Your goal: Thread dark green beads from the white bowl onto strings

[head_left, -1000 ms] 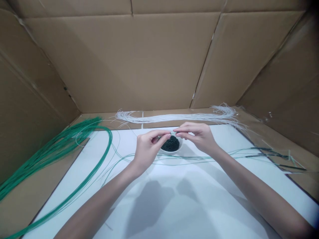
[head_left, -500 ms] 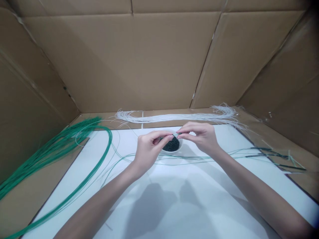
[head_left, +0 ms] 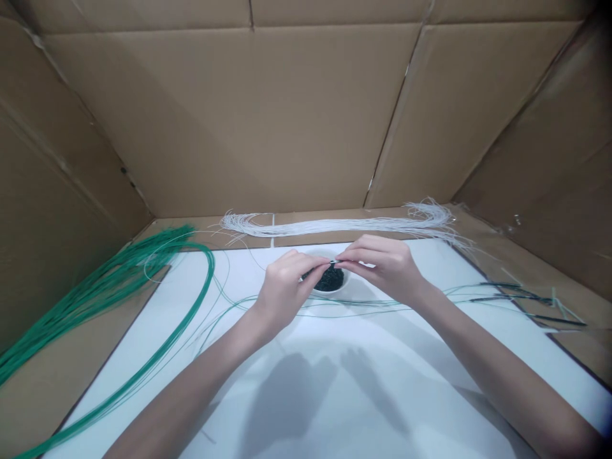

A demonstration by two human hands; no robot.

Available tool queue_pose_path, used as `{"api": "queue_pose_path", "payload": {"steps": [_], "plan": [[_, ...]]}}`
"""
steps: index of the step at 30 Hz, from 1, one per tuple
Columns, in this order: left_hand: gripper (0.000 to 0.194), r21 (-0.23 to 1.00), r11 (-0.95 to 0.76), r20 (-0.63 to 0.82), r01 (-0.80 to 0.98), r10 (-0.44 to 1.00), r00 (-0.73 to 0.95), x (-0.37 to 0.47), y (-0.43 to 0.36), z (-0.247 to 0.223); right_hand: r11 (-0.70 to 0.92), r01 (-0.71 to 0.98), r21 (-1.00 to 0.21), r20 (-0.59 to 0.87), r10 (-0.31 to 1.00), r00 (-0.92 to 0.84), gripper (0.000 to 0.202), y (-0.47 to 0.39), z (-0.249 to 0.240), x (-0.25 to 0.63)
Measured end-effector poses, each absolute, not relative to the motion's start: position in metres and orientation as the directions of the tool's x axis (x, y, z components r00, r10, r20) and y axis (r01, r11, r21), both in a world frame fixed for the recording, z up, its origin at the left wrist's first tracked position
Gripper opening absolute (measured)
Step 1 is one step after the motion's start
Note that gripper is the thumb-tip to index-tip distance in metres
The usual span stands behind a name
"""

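Note:
Over a white bowl (head_left: 346, 284) full of small dark pieces (head_left: 331, 279), my two hands meet at their fingertips. My left hand (head_left: 287, 284) is closed in a pinch on a thin wire. Thumb and fingers of my right hand (head_left: 385, 260) are pinched on the same wire, close to the left fingertips. Only a short pale bit of it shows between them. Whether a small dark piece is also between the right fingers is too small to tell.
Green wires (head_left: 115, 287) lie bundled at left, one bunch (head_left: 191, 312) curving over the white board (head_left: 306, 395). White wires (head_left: 335, 226) stretch along the back. Thin strands with dark ends (head_left: 521, 294) run right. Cardboard walls (head_left: 306, 127) enclose the space.
My right fingers have come closer to the left fingertips and closed together, so the gap between the hands is smaller. The left hand has barely moved.

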State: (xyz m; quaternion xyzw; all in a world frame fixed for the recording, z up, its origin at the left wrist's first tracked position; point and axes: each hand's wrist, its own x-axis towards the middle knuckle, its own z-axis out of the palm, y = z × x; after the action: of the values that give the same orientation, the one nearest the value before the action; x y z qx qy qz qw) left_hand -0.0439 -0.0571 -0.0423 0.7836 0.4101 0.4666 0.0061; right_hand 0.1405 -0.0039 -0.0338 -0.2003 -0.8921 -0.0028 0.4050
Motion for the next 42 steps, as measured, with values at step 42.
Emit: {"api": "queue_pose_path", "payload": {"steps": [42], "plan": [[0.011,0.335,-0.678,0.742,0.654,0.617,0.260,-0.0411,-0.0554,-0.0520,0.907,0.421,0.018,0.698,0.290,-0.655,0.010,-0.0102,-0.0344,0.1405]]}}
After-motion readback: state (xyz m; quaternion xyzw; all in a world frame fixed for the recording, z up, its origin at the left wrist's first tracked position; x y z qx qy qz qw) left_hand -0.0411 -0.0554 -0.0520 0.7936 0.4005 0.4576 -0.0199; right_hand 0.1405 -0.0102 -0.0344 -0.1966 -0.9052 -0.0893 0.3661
